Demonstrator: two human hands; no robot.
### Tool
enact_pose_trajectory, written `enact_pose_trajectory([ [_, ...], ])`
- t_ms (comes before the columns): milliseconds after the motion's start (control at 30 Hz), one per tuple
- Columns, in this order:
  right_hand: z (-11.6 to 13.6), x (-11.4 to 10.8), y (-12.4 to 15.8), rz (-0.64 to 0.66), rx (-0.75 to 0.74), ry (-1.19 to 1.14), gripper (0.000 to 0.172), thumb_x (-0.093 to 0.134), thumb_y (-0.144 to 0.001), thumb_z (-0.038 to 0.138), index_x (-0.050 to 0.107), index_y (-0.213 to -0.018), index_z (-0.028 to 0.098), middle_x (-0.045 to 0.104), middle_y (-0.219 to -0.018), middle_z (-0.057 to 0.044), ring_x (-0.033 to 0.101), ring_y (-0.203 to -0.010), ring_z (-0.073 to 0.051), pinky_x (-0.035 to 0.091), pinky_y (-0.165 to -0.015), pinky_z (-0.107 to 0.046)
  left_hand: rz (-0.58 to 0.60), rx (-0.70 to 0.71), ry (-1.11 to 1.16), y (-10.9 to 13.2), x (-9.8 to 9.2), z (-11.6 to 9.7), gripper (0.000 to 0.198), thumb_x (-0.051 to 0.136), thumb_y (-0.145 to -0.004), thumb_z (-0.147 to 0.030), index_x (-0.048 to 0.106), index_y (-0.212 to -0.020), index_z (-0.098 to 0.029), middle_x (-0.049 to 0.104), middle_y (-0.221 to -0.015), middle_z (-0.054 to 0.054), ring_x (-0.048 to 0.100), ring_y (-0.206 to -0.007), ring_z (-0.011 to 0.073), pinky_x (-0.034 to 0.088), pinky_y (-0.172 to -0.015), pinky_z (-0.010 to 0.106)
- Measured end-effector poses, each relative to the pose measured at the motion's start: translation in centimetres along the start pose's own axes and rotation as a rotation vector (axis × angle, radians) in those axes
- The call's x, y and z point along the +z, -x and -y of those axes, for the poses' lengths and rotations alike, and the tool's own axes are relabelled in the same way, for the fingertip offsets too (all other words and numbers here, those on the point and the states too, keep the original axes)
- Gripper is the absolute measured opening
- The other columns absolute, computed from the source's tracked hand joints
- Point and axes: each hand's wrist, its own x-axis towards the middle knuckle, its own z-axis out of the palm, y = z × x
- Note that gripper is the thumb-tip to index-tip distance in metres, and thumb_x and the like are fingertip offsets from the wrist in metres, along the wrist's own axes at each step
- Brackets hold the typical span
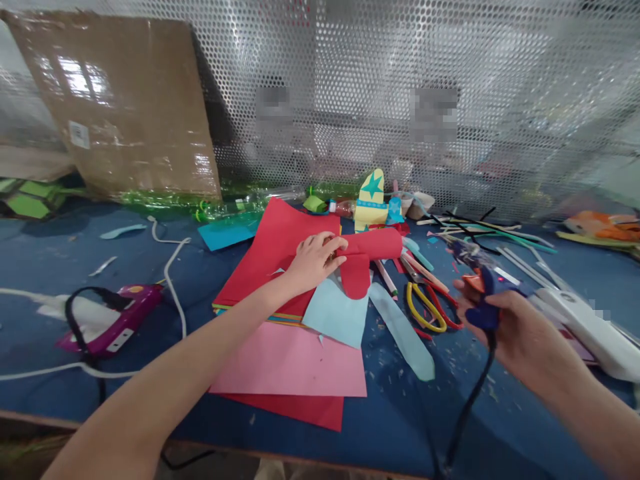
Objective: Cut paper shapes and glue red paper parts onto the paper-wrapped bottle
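My left hand (pixel 317 259) grips the end of a red rolled tube (pixel 383 244) made of craft sheet. A rounded red flap (pixel 355 277) hangs from the tube toward me. Beneath lie a stack of red sheets (pixel 260 267), a light blue piece (pixel 336 310) and a pink sheet (pixel 295 367). To the right, my right hand (pixel 505 320) is closed around a dark blue glue gun (pixel 493 300) with an orange trigger, its black cord hanging down. The gun is held apart from the tube, its nozzle pointing away from me.
Yellow-handled scissors (pixel 425 308) and a long light blue strip (pixel 403 330) lie between my hands. A purple power strip (pixel 123 320) with cords sits at left. A cardboard sheet (pixel 135 100) leans on the perforated metal panel (pixel 350 80). A white tool (pixel 590 330) lies far right.
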Motion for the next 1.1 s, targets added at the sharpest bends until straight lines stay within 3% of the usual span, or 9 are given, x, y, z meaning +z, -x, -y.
enact_pose_trajectory([
  [133,-0.6,2.4,-0.2,0.158,0.078,-0.049,0.014,0.069,-0.052,0.022,0.064,-0.065,0.022,0.067,-0.068,0.001,0.057,-0.061,-0.014,0.051,-0.054,-0.020,0.013,-0.001,-0.006,0.0,-0.1,0.0,0.021,0.050,-0.091,-0.032,0.055,-0.111,-0.028,0.049,-0.128,0.007,0.047,-0.116,0.0300,0.039,-0.096,0.048],
  [267,-2.1,4.3,-0.7,0.275,0.033,0.194,0.009,0.064,-0.062,0.024,0.061,-0.070,0.022,0.065,-0.068,0.002,0.056,-0.058,-0.014,0.045,-0.048,-0.022,0.006,0.007,0.000,0.0,-0.1,0.1,0.021,0.051,-0.091,-0.032,0.055,-0.111,-0.028,0.050,-0.126,0.006,0.048,-0.114,0.0286,0.039,-0.095,0.046],
  [333,-2.3,5.2,-0.7,0.367,-0.096,0.363,0.008,0.059,-0.069,0.029,0.060,-0.073,0.022,0.066,-0.073,0.000,0.057,-0.059,-0.015,0.045,-0.050,-0.023,-0.003,0.011,0.008,0.0,-0.1,0.2,0.020,0.051,-0.091,-0.032,0.055,-0.110,-0.028,0.051,-0.124,0.005,0.049,-0.113,0.0278,0.040,-0.094,0.045],
  [400,-2.1,6.1,-0.7,0.431,-0.276,0.517,0.017,0.054,-0.077,0.037,0.060,-0.076,0.021,0.066,-0.074,-0.002,0.058,-0.062,-0.017,0.045,-0.051,-0.025,-0.012,0.019,0.017,0.1,0.0,0.2,0.020,0.051,-0.091,-0.033,0.055,-0.109,-0.028,0.052,-0.123,0.005,0.050,-0.111,0.0270,0.040,-0.093,0.044],
  [500,-1.7,7.0,-0.7,0.425,-0.511,0.767,0.034,0.043,-0.085,0.046,0.061,-0.073,0.020,0.058,-0.059,-0.002,0.055,-0.058,-0.019,0.043,-0.051,-0.027,-0.022,0.034,0.030,0.2,0.1,0.3,0.020,0.050,-0.091,-0.034,0.054,-0.110,-0.027,0.052,-0.124,0.005,0.050,-0.111,0.0262,0.040,-0.094,0.043],
  [600,-1.7,7.6,-0.8,0.412,-0.624,0.873,0.034,0.040,-0.087,0.045,0.059,-0.070,0.023,0.061,-0.061,-0.003,0.059,-0.063,-0.021,0.046,-0.060,-0.030,-0.029,0.045,0.044,0.4,0.1,0.3,0.022,0.050,-0.092,-0.034,0.052,-0.112,-0.027,0.052,-0.125,0.005,0.049,-0.112,0.0253,0.039,-0.095,0.042],
  [700,-2.0,7.7,-0.9,0.414,-0.609,0.904,0.031,0.041,-0.087,0.046,0.057,-0.071,0.024,0.067,-0.071,-0.007,0.064,-0.075,-0.025,0.047,-0.065,-0.031,-0.034,0.048,0.058,0.4,0.1,0.3,0.020,0.049,-0.092,-0.036,0.052,-0.110,-0.026,0.053,-0.122,0.004,0.050,-0.110,0.0248,0.039,-0.094,0.041],
  [933,-2.6,7.9,-1.2,0.460,-0.574,0.958,0.033,0.036,-0.088,0.048,0.053,-0.071,0.025,0.066,-0.078,-0.010,0.064,-0.088,-0.030,0.046,-0.075,-0.037,-0.036,0.050,0.071,0.3,0.0,0.3,0.021,0.050,-0.092,-0.039,0.054,-0.106,-0.025,0.055,-0.120,0.004,0.051,-0.109,0.0244,0.039,-0.094,0.040],
  [1100,-2.2,8.2,-1.3,0.471,-0.580,0.943,0.031,0.036,-0.087,0.047,0.051,-0.071,0.025,0.064,-0.075,-0.008,0.065,-0.083,-0.029,0.046,-0.073,-0.037,-0.041,0.052,0.062,0.3,0.1,0.2,0.019,0.051,-0.091,-0.036,0.054,-0.107,-0.025,0.056,-0.120,0.004,0.050,-0.112,0.0244,0.038,-0.096,0.040],
])
